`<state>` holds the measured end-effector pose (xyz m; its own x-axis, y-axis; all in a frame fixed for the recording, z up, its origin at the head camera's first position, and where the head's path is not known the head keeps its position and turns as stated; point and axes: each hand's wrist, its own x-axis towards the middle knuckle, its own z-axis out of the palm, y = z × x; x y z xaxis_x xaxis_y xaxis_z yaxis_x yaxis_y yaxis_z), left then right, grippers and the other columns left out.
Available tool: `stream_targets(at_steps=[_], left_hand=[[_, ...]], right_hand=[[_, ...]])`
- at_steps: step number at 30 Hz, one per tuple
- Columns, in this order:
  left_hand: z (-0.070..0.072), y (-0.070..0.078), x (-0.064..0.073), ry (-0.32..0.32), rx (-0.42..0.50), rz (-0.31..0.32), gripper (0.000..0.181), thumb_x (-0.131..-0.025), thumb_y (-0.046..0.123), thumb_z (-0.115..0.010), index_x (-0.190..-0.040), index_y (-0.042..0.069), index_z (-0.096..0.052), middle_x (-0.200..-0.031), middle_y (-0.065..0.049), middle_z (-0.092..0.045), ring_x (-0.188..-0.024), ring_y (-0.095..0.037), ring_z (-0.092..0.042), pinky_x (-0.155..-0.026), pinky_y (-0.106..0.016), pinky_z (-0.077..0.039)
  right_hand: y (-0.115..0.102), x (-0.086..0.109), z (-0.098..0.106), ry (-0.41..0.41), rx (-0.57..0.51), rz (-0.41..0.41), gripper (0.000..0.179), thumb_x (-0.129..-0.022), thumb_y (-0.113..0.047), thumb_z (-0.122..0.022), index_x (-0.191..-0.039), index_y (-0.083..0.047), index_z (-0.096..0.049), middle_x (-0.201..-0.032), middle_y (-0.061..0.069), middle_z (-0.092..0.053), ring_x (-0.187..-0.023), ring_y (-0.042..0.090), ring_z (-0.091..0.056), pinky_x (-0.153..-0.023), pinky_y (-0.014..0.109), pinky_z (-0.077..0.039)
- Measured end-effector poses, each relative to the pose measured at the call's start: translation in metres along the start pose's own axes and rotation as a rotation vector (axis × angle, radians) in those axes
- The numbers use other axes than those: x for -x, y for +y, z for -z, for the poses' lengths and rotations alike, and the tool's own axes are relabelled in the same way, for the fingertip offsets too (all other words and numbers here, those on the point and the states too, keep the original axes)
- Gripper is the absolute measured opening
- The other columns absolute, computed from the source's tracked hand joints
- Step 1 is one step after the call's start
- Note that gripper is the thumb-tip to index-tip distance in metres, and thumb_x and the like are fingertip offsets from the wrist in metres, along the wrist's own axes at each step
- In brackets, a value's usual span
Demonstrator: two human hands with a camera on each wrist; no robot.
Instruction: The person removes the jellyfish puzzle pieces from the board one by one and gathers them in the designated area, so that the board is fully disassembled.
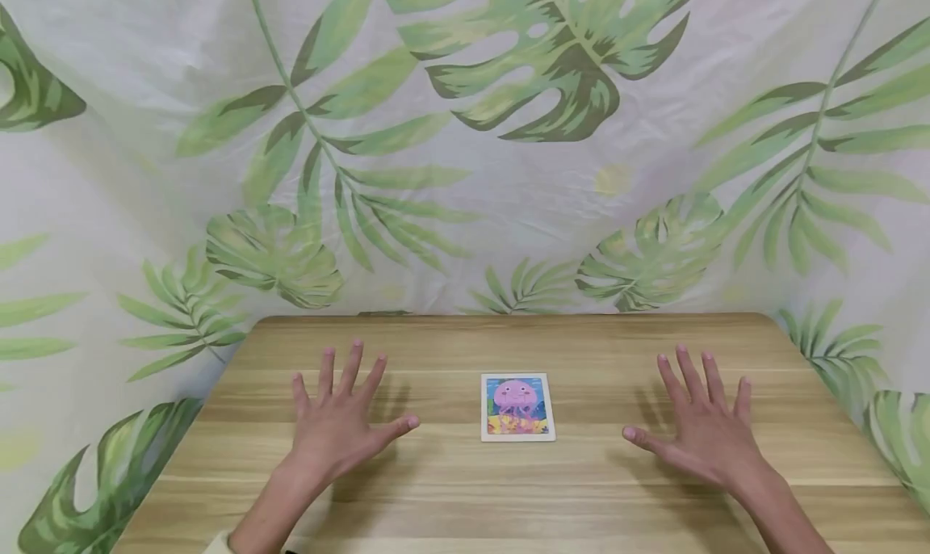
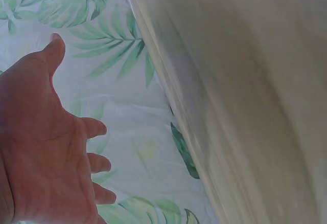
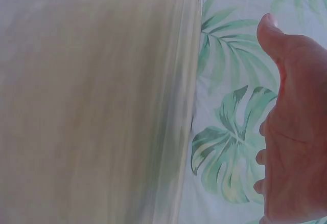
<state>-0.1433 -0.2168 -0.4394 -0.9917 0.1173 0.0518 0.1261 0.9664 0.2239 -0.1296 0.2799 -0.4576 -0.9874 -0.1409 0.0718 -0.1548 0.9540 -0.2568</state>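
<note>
A small white-bordered picture card (image 1: 518, 407) with a pink jellyfish lies flat near the middle of the wooden table (image 1: 465, 497). To its left my left hand (image 1: 337, 425) is spread with fingers straight and the thumb toward the card. On the other side my right hand (image 1: 708, 437) is spread the same way, also apart from the card. Both hands cast shadows on the wood and hold nothing. The left wrist view shows the bare palm of the left hand (image 2: 48, 142); the right wrist view shows that of the right hand (image 3: 296, 132).
Behind the table hangs a pale cloth (image 1: 523, 182) printed with green leaves, reaching down to its back edge. The same cloth shows past the table's left and right sides. A light sleeve cuff (image 1: 219, 543) shows at the left forearm.
</note>
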Motion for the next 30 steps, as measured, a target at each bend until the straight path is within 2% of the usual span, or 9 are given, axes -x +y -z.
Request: stream_targets(at_steps=[8, 13, 21, 27, 30], left_hand=[[-0.005, 0.014, -0.005, 0.002, -0.01, -0.031, 0.108, -0.088, 0.087, -0.059, -0.171, 0.024, -0.031, -0.182, -0.013, -0.006, -0.166, -0.05, 0.007, -0.121, -0.084, 0.012], [-0.008, 0.024, -0.009, -0.002, -0.02, -0.063, 0.107, -0.087, 0.087, -0.06, -0.17, 0.024, -0.033, -0.182, -0.012, -0.011, -0.167, -0.049, 0.005, -0.123, -0.083, 0.008], [-0.011, 0.041, -0.013, -0.042, -0.027, -0.125, 0.108, -0.089, 0.09, -0.054, -0.171, 0.022, -0.032, -0.182, -0.01, -0.01, -0.167, -0.045, 0.004, -0.126, -0.081, 0.001], [-0.013, 0.054, -0.016, -0.067, -0.017, -0.192, 0.099, -0.094, 0.081, -0.058, -0.17, 0.021, -0.035, -0.181, -0.011, -0.017, -0.168, -0.045, -0.005, -0.128, -0.078, -0.009], [-0.015, 0.058, -0.018, -0.079, 0.008, -0.22, 0.093, -0.097, 0.074, -0.061, -0.169, 0.021, -0.037, -0.181, -0.011, -0.02, -0.168, -0.045, -0.008, -0.129, -0.076, -0.01]], right_hand=[[-0.011, -0.006, -0.001, -0.003, -0.006, 0.035, 0.119, -0.09, -0.081, -0.064, -0.173, -0.009, -0.017, -0.182, 0.017, 0.001, -0.166, 0.05, 0.009, -0.117, 0.087, 0.013], [-0.02, -0.012, -0.001, -0.009, -0.026, 0.058, 0.118, -0.089, -0.08, -0.065, -0.173, -0.01, -0.019, -0.182, 0.017, -0.004, -0.166, 0.05, 0.005, -0.118, 0.087, 0.01], [-0.031, -0.023, -0.008, 0.004, -0.033, 0.112, 0.118, -0.088, -0.079, -0.067, -0.172, -0.009, -0.023, -0.181, 0.02, -0.012, -0.166, 0.052, -0.004, -0.122, 0.085, 0.002], [-0.042, -0.031, -0.011, 0.022, -0.02, 0.15, 0.118, -0.088, -0.078, -0.068, -0.171, -0.007, -0.025, -0.179, 0.021, -0.02, -0.165, 0.051, -0.012, -0.124, 0.083, -0.005], [-0.048, -0.035, -0.012, 0.019, -0.025, 0.172, 0.118, -0.088, -0.076, -0.069, -0.171, -0.005, -0.024, -0.179, 0.02, -0.021, -0.165, 0.049, -0.014, -0.125, 0.082, -0.007]])
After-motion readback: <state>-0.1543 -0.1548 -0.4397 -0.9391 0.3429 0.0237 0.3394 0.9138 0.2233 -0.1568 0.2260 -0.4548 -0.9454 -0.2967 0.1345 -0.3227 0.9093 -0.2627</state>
